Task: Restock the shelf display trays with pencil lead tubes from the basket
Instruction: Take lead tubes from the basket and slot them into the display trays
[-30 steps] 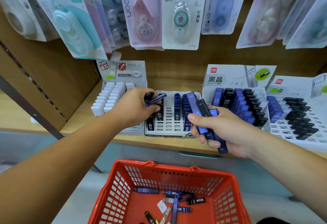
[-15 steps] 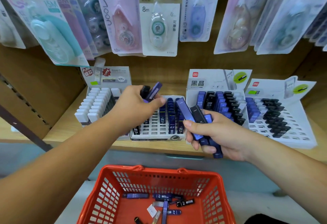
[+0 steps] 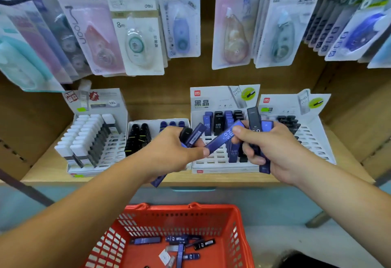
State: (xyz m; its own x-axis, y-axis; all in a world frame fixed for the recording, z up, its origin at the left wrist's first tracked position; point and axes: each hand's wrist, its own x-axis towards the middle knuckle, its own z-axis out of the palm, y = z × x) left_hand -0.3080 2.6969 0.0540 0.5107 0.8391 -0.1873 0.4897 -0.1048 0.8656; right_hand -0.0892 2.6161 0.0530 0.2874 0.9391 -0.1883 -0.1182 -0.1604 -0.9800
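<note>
- The left hand point(image 3: 175, 151) has its fingers curled round a few pencil lead tubes point(image 3: 194, 136). Two poke out toward 1 o'clock, and another sticks out under the palm toward 7 o'clock.
- The right hand point(image 3: 273, 147) grips a bundle point(image 3: 264, 166) of blue and black tubes. Its thumb and forefinger also pinch one blue HB tube point(image 3: 222, 137), whose lower end meets the left thumb tip. This looks like a hand-over.
- More loose tubes point(image 3: 146, 240) lie in the red basket point(image 3: 190, 210) at 6 o'clock. The display trays point(image 3: 313, 140) sit on the shelf point(image 3: 42, 168) at 12 o'clock. The middle tray point(image 3: 211, 163), just behind the hands, has open slots in its front rows.
- Both hands are already full. Taking one more tube could loosen the left grip, and the tube under the palm would likely drop first.
- The black tube point(image 3: 254, 118) stands tall out of the right bundle and is held only low down, so a twist of the wrist could tip it out.
- The colours are mixed and some labels are blurred, so a tube could go into the wrong column.
</note>
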